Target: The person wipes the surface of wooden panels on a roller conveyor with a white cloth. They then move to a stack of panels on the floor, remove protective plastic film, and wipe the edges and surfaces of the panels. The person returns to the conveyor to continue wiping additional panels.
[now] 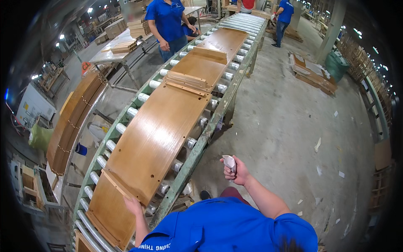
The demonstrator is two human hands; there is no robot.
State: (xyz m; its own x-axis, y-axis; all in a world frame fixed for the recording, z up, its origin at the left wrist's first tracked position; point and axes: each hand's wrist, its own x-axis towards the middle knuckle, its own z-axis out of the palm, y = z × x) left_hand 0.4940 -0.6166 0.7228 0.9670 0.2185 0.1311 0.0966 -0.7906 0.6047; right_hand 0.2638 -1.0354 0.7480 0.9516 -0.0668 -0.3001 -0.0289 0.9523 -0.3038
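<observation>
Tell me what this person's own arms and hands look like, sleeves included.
The left hand and right hand are ungloved, with no watch visible. The blue shirt has a short right sleeve, leaving the right forearm bare, and white lettering toward its left.

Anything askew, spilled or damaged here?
Yes, minor: white paper-like scraps lie scattered on the grey concrete floor right of the green-framed roller conveyor, looking like litter. The glossy brown wooden panels on it show no obvious damage.
</observation>
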